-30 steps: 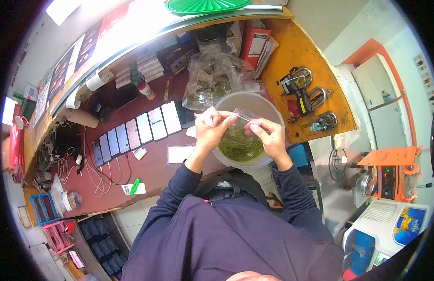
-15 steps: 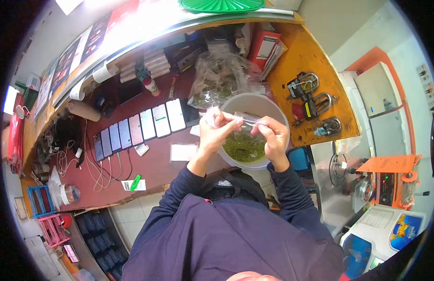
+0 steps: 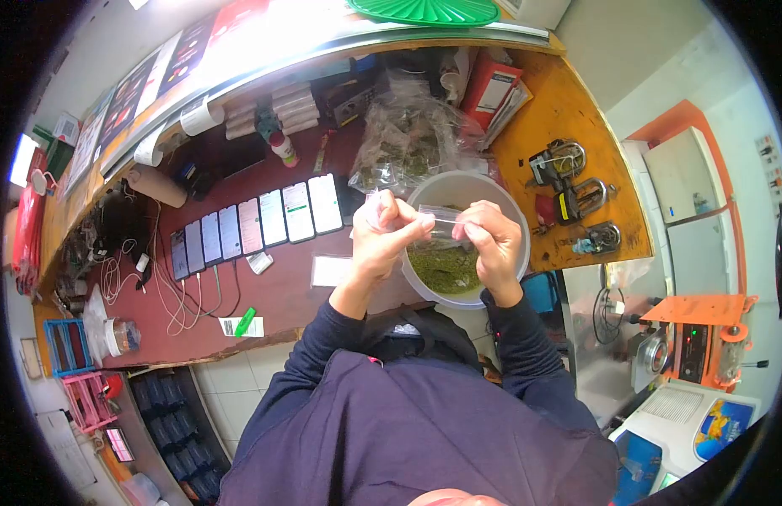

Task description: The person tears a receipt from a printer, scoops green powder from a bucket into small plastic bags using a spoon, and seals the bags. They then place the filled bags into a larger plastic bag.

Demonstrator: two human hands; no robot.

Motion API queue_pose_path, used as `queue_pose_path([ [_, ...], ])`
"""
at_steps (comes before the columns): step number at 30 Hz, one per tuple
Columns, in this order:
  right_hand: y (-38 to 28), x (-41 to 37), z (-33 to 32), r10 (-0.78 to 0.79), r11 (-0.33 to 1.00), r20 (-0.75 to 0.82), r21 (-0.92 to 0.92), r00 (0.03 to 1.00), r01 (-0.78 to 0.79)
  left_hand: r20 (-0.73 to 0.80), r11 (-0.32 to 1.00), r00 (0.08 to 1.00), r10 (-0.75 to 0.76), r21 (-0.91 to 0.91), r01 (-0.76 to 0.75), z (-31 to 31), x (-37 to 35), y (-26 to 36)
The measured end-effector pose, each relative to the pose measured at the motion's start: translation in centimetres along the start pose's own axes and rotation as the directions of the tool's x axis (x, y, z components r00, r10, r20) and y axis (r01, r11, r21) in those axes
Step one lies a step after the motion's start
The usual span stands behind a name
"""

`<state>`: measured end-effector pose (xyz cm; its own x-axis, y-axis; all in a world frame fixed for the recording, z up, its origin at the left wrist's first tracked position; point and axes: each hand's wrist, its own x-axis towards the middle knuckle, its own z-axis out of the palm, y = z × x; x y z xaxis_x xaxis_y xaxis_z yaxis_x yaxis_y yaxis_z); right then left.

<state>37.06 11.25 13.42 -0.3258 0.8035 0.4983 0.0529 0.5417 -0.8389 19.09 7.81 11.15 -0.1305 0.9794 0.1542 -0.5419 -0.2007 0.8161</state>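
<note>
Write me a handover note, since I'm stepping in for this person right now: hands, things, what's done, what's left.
Left hand and right hand: both pinch the top edge of a small clear bag, held over the bowl.
The bowl sits at the counter edge, with green dried leaf in it.
Done: the large plastic bag behind the bowl seems to hold filled packets.
Left: the small bag looks unfilled, and plenty of leaf lies in the bowl.
</note>
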Motion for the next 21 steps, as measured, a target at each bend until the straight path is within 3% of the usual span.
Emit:
queue_pose_path([
  [5,-0.2,0.7,0.4,0.025,0.999,0.050,0.042,0.998,-0.027,-0.006,0.999,1.000,0.015,-0.031,-0.015,-0.2,-0.3,0.4],
  [7,-0.8,1.3,1.0,-0.046,0.997,0.112,-0.061,0.993,0.053,-0.012,0.999,1.000,0.012,-0.036,-0.012,-0.2,-0.5,0.6],
  [9,-0.5,1.5,1.7,-0.079,0.996,0.114,-0.043,0.990,0.084,0.006,0.994,0.999,0.033,0.104,-0.033,-0.3,-0.7,0.5],
  [14,-0.8,2.0,3.4,-0.103,0.995,0.170,0.008,0.980,0.103,-0.046,0.995,0.998,0.033,0.096,-0.028,-1.1,-1.1,1.1],
  [16,-0.6,2.1,4.2,-0.088,0.996,0.171,0.026,0.981,0.085,-0.030,0.993,0.993,0.114,0.021,-0.113,-1.6,-1.0,1.3],
  [21,-0.2,3.0,4.2,-0.089,0.989,0.197,0.135,0.976,0.063,-0.022,0.980,0.998,0.067,-0.187,-0.070,-5.2,-1.7,3.3],
])
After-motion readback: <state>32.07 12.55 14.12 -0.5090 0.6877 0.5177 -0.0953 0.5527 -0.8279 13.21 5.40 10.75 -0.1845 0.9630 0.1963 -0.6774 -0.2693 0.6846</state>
